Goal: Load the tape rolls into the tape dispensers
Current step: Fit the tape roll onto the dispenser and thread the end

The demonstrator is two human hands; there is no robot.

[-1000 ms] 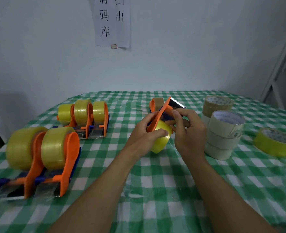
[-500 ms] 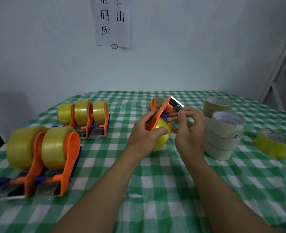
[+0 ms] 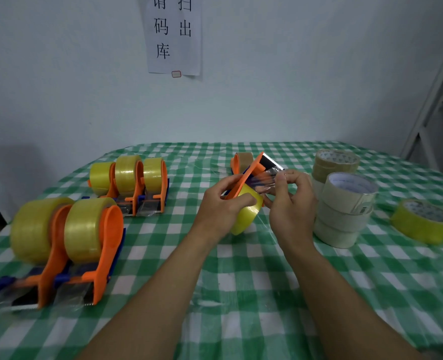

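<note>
In the view from my head, near the middle of the frame, my left hand [image 3: 221, 203] grips the orange plastic tape dispenser [image 3: 246, 175]. My fingers and thumb curl round it and round the round yellow tape roll [image 3: 247, 216] that sits on it. My right hand [image 3: 292, 203], just to the right, pinches the thin clear strip of tape [image 3: 263, 179] between thumb and fingertip. A second ago my right fingers were lower, down by the roll. Now they have gone up, and the strip is pulled out shiny and flat, close to the toothed metal blade [image 3: 272, 162] at the top end of the dispenser. I think that means the roll is in and I only need to lay the end of the strip on the blade. Just behind my hands stands a second orange dispenser with a brown roll [image 3: 242, 161]. At the lower left, two loaded orange dispensers [image 3: 85, 242] lie side by side. A group of more loaded dispensers [image 3: 137, 178] stands at the middle left. At the right a stack of pale tape rolls [image 3: 345, 209] waits, with a brown-edged roll [image 3: 335, 165] behind it. One loose yellow roll [image 3: 423, 222] lies at the far right. All of it is on the green and white checked tablecloth [image 3: 241, 281].
</note>
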